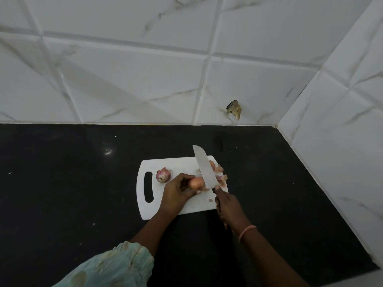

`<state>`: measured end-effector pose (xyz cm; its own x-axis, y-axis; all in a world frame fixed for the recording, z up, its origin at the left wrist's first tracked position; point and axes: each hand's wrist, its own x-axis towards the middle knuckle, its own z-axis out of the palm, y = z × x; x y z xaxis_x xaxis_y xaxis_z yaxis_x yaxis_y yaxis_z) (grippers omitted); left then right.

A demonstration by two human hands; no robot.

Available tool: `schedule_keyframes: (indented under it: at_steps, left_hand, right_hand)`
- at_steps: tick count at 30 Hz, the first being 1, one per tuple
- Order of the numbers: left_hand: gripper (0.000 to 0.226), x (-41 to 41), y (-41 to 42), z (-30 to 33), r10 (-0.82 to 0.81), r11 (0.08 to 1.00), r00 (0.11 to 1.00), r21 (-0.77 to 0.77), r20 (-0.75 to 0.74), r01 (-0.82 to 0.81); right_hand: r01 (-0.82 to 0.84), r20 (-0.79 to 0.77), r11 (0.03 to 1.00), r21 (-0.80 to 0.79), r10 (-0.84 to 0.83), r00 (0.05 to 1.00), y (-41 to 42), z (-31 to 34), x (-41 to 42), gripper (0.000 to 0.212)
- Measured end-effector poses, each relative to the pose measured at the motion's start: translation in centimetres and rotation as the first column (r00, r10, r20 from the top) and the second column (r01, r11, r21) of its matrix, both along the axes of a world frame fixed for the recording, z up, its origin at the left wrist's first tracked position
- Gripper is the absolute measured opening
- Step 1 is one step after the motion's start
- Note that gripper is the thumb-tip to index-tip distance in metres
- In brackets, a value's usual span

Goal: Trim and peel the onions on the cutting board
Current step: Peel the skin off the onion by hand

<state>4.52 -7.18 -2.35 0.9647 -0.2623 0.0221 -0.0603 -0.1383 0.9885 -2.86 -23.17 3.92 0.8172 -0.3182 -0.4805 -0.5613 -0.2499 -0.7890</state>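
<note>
A white cutting board with a handle slot lies on the black counter. My left hand grips an orange-brown onion at the board's middle. My right hand holds the handle of a broad knife, whose blade rests against the onion's right end and points away from me. A second, purplish unpeeled onion sits near the handle slot. Behind the blade, another onion shows partly. Loose onion skins lie at the board's right edge.
The black counter spreads wide to the left and in front. White tiled walls stand behind and at the right, meeting in a corner. A chipped hole marks the back wall.
</note>
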Motion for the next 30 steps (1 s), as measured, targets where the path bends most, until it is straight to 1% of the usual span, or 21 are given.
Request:
schedule_keyframes:
  at_steps: [3,8,13,15,18,20,24,26,30]
  left_hand:
    - [0.041,0.0,0.1,0.0,0.006,1.0,1.0,0.01,0.012,-0.006]
    - [0.036,0.0,-0.1,0.3,0.031,0.999,0.999,0.034,0.035,-0.032]
    - [0.036,-0.1,-0.3,0.3,0.038,0.997,0.997,0.071,0.063,-0.043]
    - [0.036,-0.2,-0.3,0.3,0.033,0.995,0.997,0.087,0.069,-0.039]
    - [0.034,-0.3,-0.3,0.3,0.032,0.995,0.998,0.089,0.058,-0.037]
    - [0.033,-0.2,-0.2,0.3,0.04,0.995,0.997,0.091,0.061,-0.046]
    - [0.036,0.0,-0.3,0.1,0.057,0.996,0.996,0.07,0.061,-0.062]
    - [0.037,0.0,-0.3,0.0,0.062,0.995,0.996,0.074,0.066,-0.067]
    - [0.038,-0.1,-0.3,0.0,0.043,0.996,0.997,0.081,0.065,-0.048]
  right_hand:
    - [0.024,-0.003,0.997,0.071,-0.024,1.0,0.1,-0.2,-0.3,0.047]
    - [0.015,-0.008,0.996,0.09,-0.015,1.0,0.0,-0.2,-0.6,0.047]
    - [0.019,0.006,0.994,0.104,-0.019,1.0,0.4,-0.2,-0.7,0.046]
    - [-0.015,0.022,0.995,0.099,0.013,1.0,1.1,-0.1,-0.6,0.048]
    - [-0.07,0.049,0.997,0.043,0.067,0.997,2.7,0.0,-0.3,0.048]
    - [-0.019,0.069,0.997,0.078,0.014,0.998,3.2,-0.1,-0.2,0.048]
    - [0.158,0.085,0.981,0.116,-0.169,0.982,2.0,-0.1,-0.5,0.046]
    - [0.162,0.082,0.981,0.107,-0.172,0.982,1.7,-0.2,-0.5,0.046]
    - [0.131,0.041,0.991,0.035,-0.132,0.99,1.6,-0.8,0.2,0.046]
